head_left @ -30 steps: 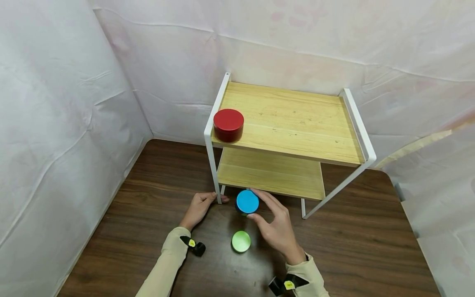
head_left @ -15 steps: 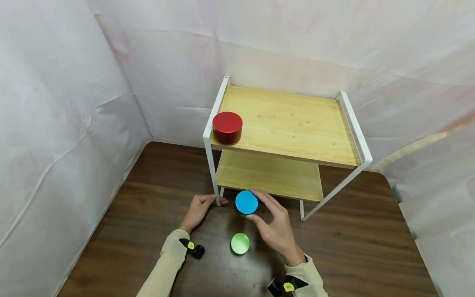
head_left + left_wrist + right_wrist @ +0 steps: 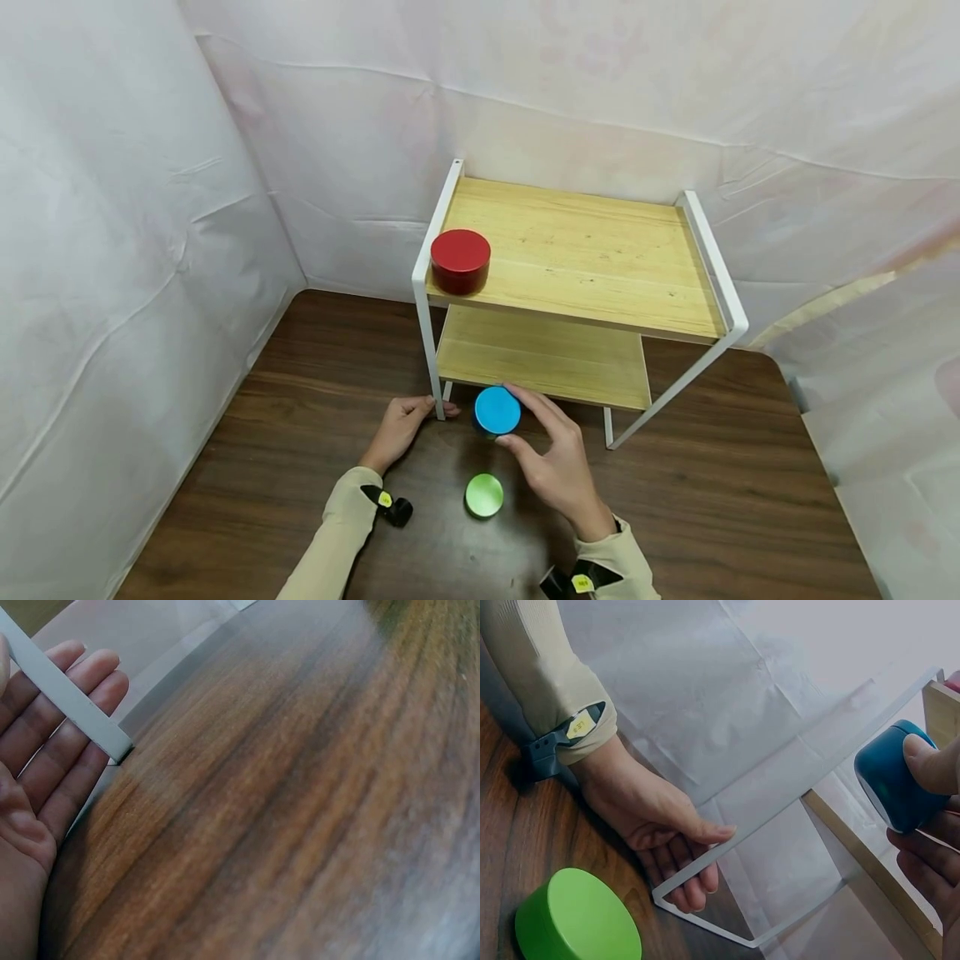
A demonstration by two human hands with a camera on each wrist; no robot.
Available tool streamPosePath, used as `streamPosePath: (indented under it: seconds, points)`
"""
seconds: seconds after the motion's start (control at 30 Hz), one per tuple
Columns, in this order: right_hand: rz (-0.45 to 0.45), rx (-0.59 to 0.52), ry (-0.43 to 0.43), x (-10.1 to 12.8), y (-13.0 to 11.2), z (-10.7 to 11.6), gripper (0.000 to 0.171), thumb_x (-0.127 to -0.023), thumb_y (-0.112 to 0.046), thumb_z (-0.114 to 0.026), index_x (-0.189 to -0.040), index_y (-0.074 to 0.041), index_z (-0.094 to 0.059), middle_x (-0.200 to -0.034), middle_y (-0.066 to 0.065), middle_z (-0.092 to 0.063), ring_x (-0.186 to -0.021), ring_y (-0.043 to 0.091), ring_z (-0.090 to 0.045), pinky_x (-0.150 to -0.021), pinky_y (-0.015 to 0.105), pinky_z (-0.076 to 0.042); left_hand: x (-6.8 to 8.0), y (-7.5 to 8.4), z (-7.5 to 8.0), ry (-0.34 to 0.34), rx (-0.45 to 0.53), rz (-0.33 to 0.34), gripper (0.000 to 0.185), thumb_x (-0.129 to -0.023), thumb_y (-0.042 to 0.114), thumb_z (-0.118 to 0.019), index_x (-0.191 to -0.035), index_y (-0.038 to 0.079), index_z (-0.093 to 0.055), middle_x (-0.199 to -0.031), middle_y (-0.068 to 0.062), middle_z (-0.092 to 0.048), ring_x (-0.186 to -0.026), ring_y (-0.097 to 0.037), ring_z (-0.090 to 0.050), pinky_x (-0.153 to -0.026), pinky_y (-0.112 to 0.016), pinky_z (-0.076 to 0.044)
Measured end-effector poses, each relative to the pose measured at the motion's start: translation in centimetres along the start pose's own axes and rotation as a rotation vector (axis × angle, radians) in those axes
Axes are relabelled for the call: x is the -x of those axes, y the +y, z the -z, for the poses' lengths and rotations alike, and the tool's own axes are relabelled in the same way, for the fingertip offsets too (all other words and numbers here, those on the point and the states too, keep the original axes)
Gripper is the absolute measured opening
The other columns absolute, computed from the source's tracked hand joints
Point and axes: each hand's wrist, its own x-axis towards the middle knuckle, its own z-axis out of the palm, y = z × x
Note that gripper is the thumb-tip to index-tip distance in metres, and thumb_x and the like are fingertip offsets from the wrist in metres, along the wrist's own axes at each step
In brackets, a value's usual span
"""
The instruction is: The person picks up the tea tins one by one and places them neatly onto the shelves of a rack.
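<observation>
Red round tin (image 3: 460,260) stands on the top wooden shelf, at its front left corner, close against the white frame. Green round tin (image 3: 483,495) sits flat on the dark wood-grain table (image 3: 720,500), well in front of the rack. Creased white sheeting (image 3: 135,208) covers the walls behind and to the left.

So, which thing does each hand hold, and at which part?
Right hand: the round blue tin, by its side wall. Left hand: the white metal shelf leg, near its foot.
</observation>
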Motion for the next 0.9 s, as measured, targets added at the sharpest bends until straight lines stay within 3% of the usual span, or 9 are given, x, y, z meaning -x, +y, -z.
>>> streamPosePath:
  seconds: [0.53, 0.83, 0.9]
  points:
    - [-0.008, 0.016, 0.009, -1.0, -0.7, 0.7, 0.067, -0.085, 0.0, -0.086, -0.147, -0.009, -0.062, -0.142, 0.013, -0.068, -0.132, 0.023, -0.065, -0.112, 0.025, -0.05, -0.3, 0.1, 0.3, -0.005, 0.003, -0.007, 0.043, -0.113, 0.035, -0.05, -0.116, 0.004, -0.081, -0.114, -0.015, -0.081, -0.116, -0.015, -0.075, -0.104, -0.02, -0.053]
    - [-0.007, 0.027, 0.032, -1.2, -0.9, 1.1, 0.066, -0.086, 0.002, -0.085, -0.147, -0.01, -0.062, -0.14, 0.013, -0.069, -0.13, 0.022, -0.066, -0.11, 0.031, -0.053, -0.1, 0.0, 0.1, -0.006, -0.003, 0.013, 0.042, -0.113, 0.036, -0.051, -0.116, 0.007, -0.082, -0.114, -0.012, -0.081, -0.116, -0.013, -0.074, -0.105, -0.02, -0.052]
    - [-0.005, 0.024, 0.037, -1.4, -0.9, 1.2, 0.065, -0.086, 0.001, -0.085, -0.147, -0.01, -0.062, -0.14, 0.013, -0.069, -0.13, 0.021, -0.067, -0.11, 0.028, -0.052, -0.1, 0.0, 0.1, -0.006, -0.003, 0.015, 0.042, -0.113, 0.036, -0.051, -0.116, 0.007, -0.082, -0.114, -0.012, -0.081, -0.116, -0.013, -0.075, -0.105, -0.02, -0.052]
